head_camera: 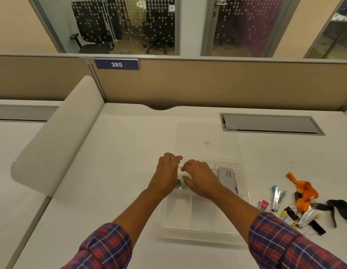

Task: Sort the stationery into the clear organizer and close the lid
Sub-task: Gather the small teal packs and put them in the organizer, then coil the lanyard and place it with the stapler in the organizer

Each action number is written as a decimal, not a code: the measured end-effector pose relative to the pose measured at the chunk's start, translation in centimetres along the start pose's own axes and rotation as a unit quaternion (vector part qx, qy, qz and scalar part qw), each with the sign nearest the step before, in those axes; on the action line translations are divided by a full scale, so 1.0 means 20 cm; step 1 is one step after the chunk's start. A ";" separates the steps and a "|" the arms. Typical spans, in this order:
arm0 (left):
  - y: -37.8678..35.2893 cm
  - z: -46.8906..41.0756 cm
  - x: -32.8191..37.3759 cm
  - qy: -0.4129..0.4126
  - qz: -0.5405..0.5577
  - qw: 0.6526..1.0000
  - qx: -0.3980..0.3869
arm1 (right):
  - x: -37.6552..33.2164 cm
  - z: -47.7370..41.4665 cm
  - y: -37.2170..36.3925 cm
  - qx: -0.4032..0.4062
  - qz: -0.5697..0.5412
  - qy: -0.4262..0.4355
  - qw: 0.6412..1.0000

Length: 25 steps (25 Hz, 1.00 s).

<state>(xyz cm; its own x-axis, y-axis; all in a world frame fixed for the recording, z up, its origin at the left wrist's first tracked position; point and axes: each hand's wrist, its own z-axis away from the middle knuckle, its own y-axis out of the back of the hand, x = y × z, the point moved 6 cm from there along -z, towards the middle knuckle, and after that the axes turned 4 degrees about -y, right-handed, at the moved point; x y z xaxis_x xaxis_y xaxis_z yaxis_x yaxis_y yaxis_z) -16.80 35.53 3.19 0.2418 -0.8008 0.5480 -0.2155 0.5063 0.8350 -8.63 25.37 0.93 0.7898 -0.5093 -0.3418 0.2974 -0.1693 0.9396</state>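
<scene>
The left hand has its fingers curled around a thin teal-tipped item, probably a pen, most of it hidden by the hand. The right hand is half-curled, its fingers bent down over the organizer; I cannot tell whether they grip anything. Both hands meet over the far-left corner of the clear organizer, where a small teal-capped object peeks from between them, too covered to name.

The organizer sits on the white counter, its near rim clear of the counter's front edge. Its right compartment holds a grey box with purple trim. Its near compartments show nothing through the plastic. The clear lid lies flat just beyond the organizer, its far-right corner overlapping the grey cable hatch.

Right of the organizer, well apart from its wall, lies a loose heap: a small pink stapler, a blue-ended stapler, black binder clips, an orange ribbon, a black strap. The smaller pieces there blur together. Left of the organizer the counter is open up to a white rounded divider.
</scene>
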 end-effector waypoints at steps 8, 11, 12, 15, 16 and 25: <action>-0.17 -0.04 0.06 -0.005 -0.125 0.990 -0.071 | 0.34 0.20 -0.03 0.029 0.043 -0.137 0.989; -0.20 -0.03 0.05 0.009 -0.115 0.991 -0.072 | 0.43 0.26 -0.03 0.011 0.089 -0.147 0.985; -0.21 -0.03 0.04 0.010 -0.112 0.991 -0.068 | 0.45 0.28 -0.02 0.012 0.097 -0.145 0.985; -0.23 -0.01 0.04 0.016 -0.121 0.991 -0.053 | 0.51 0.35 -0.01 0.013 0.118 -0.140 0.983; -0.23 -0.01 0.04 0.012 -0.138 0.989 -0.050 | 0.52 0.38 0.00 0.015 0.122 -0.141 0.982; -0.38 0.00 0.32 -0.036 -0.188 0.980 -0.055 | 0.68 0.64 0.08 0.051 0.099 -0.185 0.976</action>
<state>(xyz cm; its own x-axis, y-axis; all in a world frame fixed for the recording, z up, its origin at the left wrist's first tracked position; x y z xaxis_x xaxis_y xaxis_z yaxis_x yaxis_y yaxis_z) -13.74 26.63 0.37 0.2162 -0.9557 0.1998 -0.0200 0.2003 0.9795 -4.35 7.40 -2.04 0.5733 -0.8069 -0.1419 0.0888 -0.1110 0.9898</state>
